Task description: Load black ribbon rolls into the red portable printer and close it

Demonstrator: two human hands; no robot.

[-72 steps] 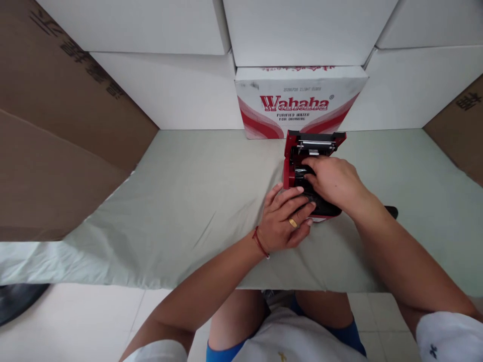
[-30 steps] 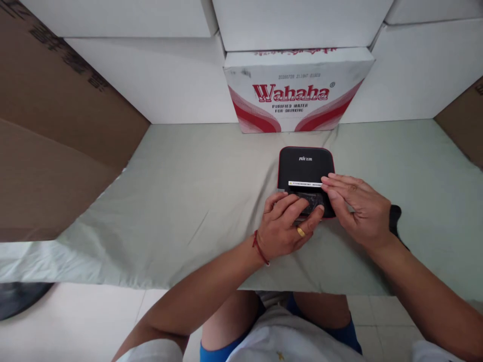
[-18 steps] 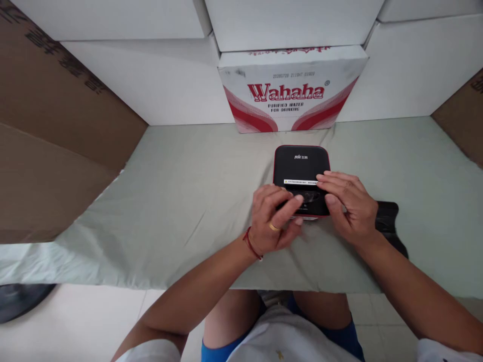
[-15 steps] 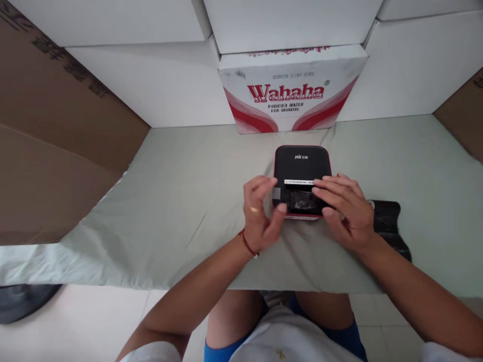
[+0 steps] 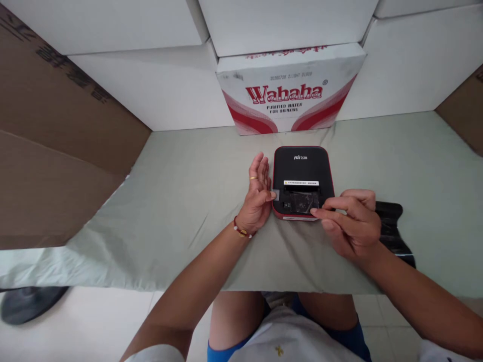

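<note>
A small black label printer [image 5: 301, 168] with a red edge lies on the cloth, a white warning strip [image 5: 301, 183] across its top. Below the strip is a dark window [image 5: 301, 202] with a wrinkled, shiny surface like clear film. My left hand [image 5: 258, 197] stands along the printer's left side, fingers stretched and thumb resting on its grey square tab [image 5: 276, 195]. At the window's lower right corner, the index fingertip of my right hand [image 5: 352, 221] touches the surface. The other fingers of that hand are bent and the thumb is apart; nothing shows between them.
A glossy black curved piece [image 5: 392, 229] lies right of the printer, partly behind my right hand. A Wahaha water carton [image 5: 290, 95] and white boxes [image 5: 158, 85] stand behind. Brown cartons flank the table [image 5: 181, 201], which has a pale green cloth.
My left hand has turned upright against the printer's side, thumb now on the tab. My right hand has drawn back from the top to the window's lower right corner.
</note>
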